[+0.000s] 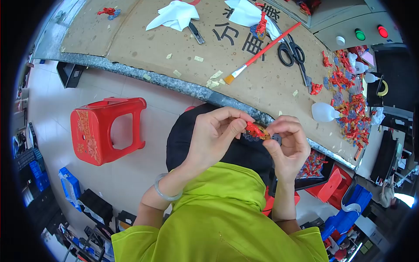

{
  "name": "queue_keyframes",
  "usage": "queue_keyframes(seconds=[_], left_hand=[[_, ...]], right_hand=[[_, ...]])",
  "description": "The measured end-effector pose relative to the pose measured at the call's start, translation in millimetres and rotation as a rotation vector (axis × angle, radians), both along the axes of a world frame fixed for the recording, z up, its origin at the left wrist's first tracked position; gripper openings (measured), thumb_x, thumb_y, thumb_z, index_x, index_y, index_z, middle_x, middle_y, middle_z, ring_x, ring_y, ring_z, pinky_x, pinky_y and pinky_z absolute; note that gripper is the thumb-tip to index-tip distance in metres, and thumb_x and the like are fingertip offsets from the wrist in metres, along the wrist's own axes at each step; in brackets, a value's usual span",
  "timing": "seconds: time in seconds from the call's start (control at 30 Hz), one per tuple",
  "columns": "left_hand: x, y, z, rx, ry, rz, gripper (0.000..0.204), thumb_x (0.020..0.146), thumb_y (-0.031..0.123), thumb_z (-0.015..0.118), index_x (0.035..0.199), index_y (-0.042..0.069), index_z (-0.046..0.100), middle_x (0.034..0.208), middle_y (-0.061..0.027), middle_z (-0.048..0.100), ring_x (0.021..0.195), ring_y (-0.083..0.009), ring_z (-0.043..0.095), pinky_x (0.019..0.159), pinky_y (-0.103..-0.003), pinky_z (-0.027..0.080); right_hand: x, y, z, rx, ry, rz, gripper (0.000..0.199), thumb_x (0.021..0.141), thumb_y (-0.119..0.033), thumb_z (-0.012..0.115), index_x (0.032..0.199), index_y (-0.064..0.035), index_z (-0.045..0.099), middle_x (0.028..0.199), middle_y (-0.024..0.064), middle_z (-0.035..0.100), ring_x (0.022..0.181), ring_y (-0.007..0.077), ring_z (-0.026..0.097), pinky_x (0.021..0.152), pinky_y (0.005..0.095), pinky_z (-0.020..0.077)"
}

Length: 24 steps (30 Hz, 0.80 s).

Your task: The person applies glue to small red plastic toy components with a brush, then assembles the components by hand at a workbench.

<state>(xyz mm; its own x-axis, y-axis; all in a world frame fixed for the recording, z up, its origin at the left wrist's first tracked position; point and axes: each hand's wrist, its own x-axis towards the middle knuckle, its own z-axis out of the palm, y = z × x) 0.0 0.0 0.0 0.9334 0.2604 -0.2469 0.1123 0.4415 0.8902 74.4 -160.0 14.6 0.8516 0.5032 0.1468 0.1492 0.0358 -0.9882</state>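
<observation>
Above my lap, close to the table's front edge, both hands hold one small red figurine with amber and bluish translucent parts. My left hand pinches its red end between thumb and fingers. At the amber end, the thumb and fingertips of my right hand close on it. Fingertips cover part of the piece, so its full shape is hidden. Beyond the hands, a red-handled brush and black scissors lie on the cardboard-covered table.
Many similar figurines are heaped at the table's right, beside a white squeeze bottle. A utility knife lies near white cloths. A red stool stands on the floor at left. Below the table's right end is a black tray of pieces.
</observation>
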Motion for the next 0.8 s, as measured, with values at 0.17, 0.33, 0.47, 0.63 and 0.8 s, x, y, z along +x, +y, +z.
queue_keyframes(seconds=[0.17, 0.33, 0.47, 0.63, 0.8], left_hand=[[0.2, -2.9, 1.9, -0.025, -0.010, 0.020, 0.021, 0.093, 0.014, 0.056, 0.103, -0.003, 0.062, 0.080, -0.0030, 0.061, 0.067, -0.0055, 0.052, 0.057, -0.018, 0.039], [1.4, -3.5, -0.1, -0.005, -0.084, 0.065, 0.019, 0.093, 0.012, 0.056, 0.103, -0.004, 0.059, 0.081, -0.0027, 0.059, 0.072, -0.0045, 0.052, 0.062, -0.017, 0.040], [1.5, -1.4, -3.2, 0.096, -0.057, 0.038, 0.013, 0.092, 0.009, 0.056, 0.097, -0.003, 0.059, 0.081, -0.0010, 0.057, 0.072, -0.0031, 0.049, 0.063, -0.017, 0.039], [1.5, 1.7, 2.0, -0.006, -0.011, -0.001, 0.014, 0.092, 0.009, 0.055, 0.095, -0.004, 0.059, 0.082, -0.0003, 0.058, 0.073, -0.0026, 0.049, 0.065, -0.018, 0.041], [2.9, 2.6, -0.9, -0.055, 0.002, -0.033, 0.014, 0.093, 0.009, 0.055, 0.095, -0.005, 0.059, 0.083, -0.0007, 0.059, 0.077, -0.0028, 0.053, 0.071, -0.018, 0.044]], right_hand=[[0.1, 5.8, 1.8, -0.288, -0.279, -0.058, 0.022, 0.069, -0.001, 0.077, 0.088, 0.0038, 0.067, 0.086, 0.0125, 0.066, 0.077, 0.0164, 0.059, 0.069, 0.0265, 0.0466], [-1.6, 4.8, 2.2, -0.169, 0.003, -0.153, 0.018, 0.072, 0.002, 0.073, 0.089, 0.0054, 0.067, 0.083, 0.0118, 0.066, 0.077, 0.0165, 0.058, 0.069, 0.0263, 0.0465], [-1.3, 3.6, 1.9, -0.121, 0.103, -0.147, 0.017, 0.074, 0.003, 0.072, 0.089, 0.0065, 0.067, 0.084, 0.0112, 0.066, 0.079, 0.0164, 0.058, 0.071, 0.0262, 0.0463], [-1.0, 1.6, 0.2, -0.118, 0.076, -0.137, 0.017, 0.073, 0.003, 0.072, 0.089, 0.0058, 0.067, 0.083, 0.0113, 0.065, 0.079, 0.0180, 0.058, 0.073, 0.0271, 0.0458], [-0.3, 1.8, -1.0, -0.107, 0.019, -0.128, 0.017, 0.072, 0.004, 0.073, 0.088, 0.0052, 0.068, 0.082, 0.0112, 0.065, 0.079, 0.0194, 0.058, 0.074, 0.0278, 0.0453]])
